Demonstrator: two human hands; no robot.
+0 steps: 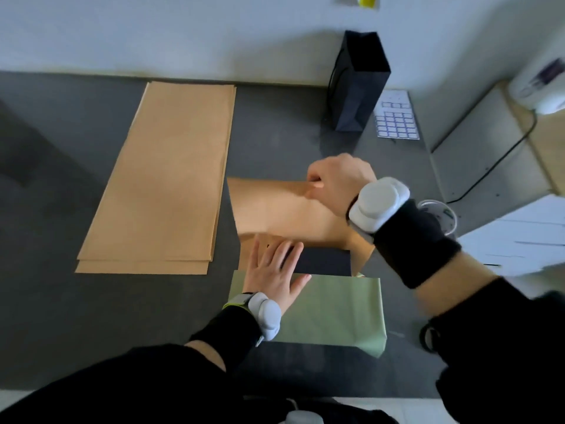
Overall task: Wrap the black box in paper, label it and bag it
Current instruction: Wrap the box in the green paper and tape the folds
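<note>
- Dark grey tabletop under a pale wall carries all the work.
- On the kraft sheet, the right hand is closed: thumb and fingers pinch its far edge and pull the flap toward the body, over the box.
- Flat and spread, fingers apart, the left hand holds nothing; it presses down where the near paper meets the box.
- Only a dark strip of the black box shows between the two hands, lying on the sheet and mostly covered by the flap.
- My judgement: the box is stiff and rather light, so it may slide on the smooth paper; the flat palm should keep it in place.
- Kraft paper is thin and takes a crease easily, so it is better to grip it at the edge and pull evenly, otherwise it may wrinkle or tear.
- Nearer the body, just beside the box, lies a pale green wrapped parcel.
- To the left is a stack of kraft sheets.
- Far right stand a black paper bag and a label sheet, both untouched.
</note>
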